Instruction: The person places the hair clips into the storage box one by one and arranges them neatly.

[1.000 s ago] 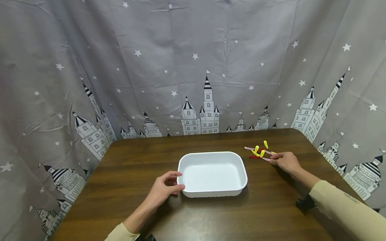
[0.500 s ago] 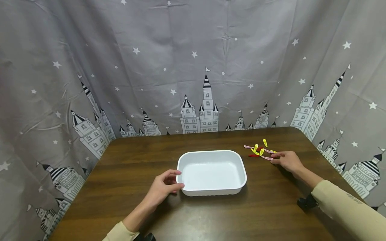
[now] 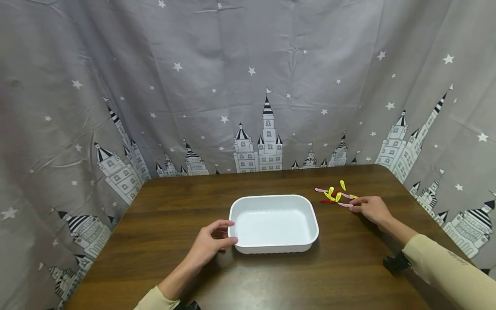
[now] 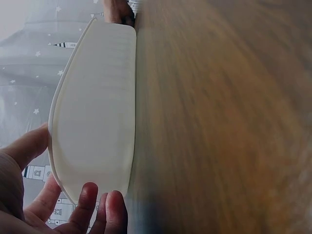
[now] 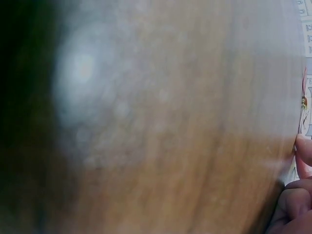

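Observation:
A white plastic tray (image 3: 276, 249) sits on the brown table, seen from its end wall (image 4: 95, 107) in the left wrist view. My left hand (image 3: 212, 242) holds its left end, thumb and index finger at the rim, the other fingers outside the wall. Right of the tray lies a loose pile of yellow, red and pink snap hair clips (image 3: 329, 196). My right hand (image 3: 372, 209) is at the near right side of the pile, thumb and index finger pinching the end of a pink hair clip (image 3: 345, 205). In the right wrist view the fingertips (image 5: 304, 146) show only at the right edge.
The brown wooden table (image 3: 170, 215) reaches back to a grey curtain (image 3: 248, 51) printed with stars and castles. One yellow hair clip (image 3: 342, 185) lies a little behind the pile.
The pink hair clip at my right fingertips has slid very slightly right, away from the pile, along with the hand. My left hand keeps its place on the tray.

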### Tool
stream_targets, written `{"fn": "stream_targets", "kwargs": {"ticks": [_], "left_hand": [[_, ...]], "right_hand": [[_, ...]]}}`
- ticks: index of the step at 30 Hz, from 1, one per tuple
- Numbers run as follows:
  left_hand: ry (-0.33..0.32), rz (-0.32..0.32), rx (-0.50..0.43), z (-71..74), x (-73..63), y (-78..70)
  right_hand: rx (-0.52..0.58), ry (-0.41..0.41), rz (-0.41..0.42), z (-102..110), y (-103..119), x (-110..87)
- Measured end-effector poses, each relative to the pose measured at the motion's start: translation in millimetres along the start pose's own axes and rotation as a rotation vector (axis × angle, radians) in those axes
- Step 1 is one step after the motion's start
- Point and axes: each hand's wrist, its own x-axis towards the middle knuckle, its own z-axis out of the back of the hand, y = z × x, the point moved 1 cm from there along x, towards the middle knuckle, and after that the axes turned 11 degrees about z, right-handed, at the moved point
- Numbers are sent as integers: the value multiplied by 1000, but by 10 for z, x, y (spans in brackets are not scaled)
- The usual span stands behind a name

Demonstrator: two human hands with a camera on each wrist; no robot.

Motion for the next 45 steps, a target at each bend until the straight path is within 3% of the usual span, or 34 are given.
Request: {"fn": "stream_targets", "kwargs": {"ticks": [13, 20, 29, 45], "left_hand": [[-12, 1, -6, 7, -19, -13], [-23, 5, -15, 12, -5, -3], [-41, 0, -14, 20, 10, 16], [-60, -12, -15, 0, -2, 22]], "right_hand": [[26, 1, 16, 39, 42, -12], [143, 2, -22, 68, 26, 42], [178, 11, -35, 88, 66, 64], [193, 24, 7, 120, 388, 105]]}}
